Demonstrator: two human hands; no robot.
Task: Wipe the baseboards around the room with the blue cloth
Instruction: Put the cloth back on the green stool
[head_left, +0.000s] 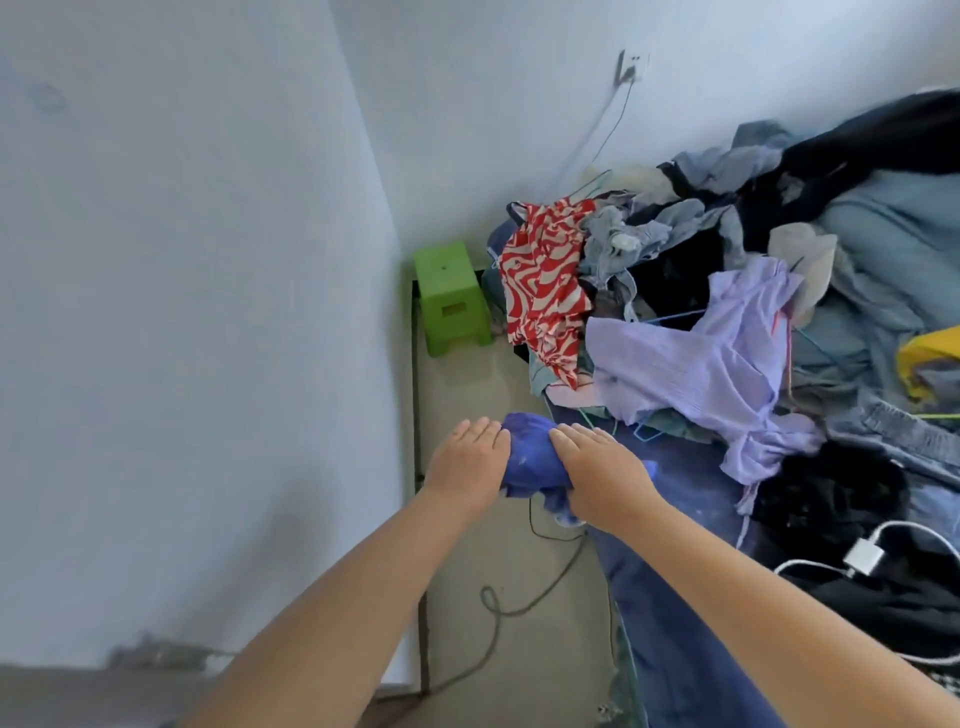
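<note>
Both hands, left hand (466, 457) and right hand (602, 467), grip the bunched blue cloth (530, 457) above the floor; better fold it flat before pressing along the dark baseboard (416, 395).

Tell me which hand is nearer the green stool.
Left. The left hand sits below the green stool by the wall; the right hand lies farther right. Both grip the blue cloth.

Bright, even, bluish daylight with soft shadows; wide-angle bending at the edges, slight softness throughout, no glare.
</note>
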